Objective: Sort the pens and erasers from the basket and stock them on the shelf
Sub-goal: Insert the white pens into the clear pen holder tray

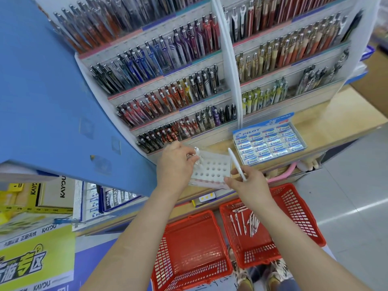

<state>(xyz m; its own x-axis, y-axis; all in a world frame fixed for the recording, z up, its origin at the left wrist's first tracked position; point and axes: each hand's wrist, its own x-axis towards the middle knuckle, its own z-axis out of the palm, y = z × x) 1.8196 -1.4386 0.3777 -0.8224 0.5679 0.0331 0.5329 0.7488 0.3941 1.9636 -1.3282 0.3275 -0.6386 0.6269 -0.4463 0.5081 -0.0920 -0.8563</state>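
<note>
While your left hand [175,164] pinches a white clip-top pen [197,153] at the white holed plastic rack [217,167], your right hand [247,185] grips a slim white pen [236,162]. Pen-stocking step; next, aim it at a free hole.

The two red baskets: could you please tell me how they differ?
The left basket shows a bare bottom, while the right basket holds several white pens. The left basket sits nearer the camera; the right basket lies closer to the shelf. Both are red with slotted walls.
</note>
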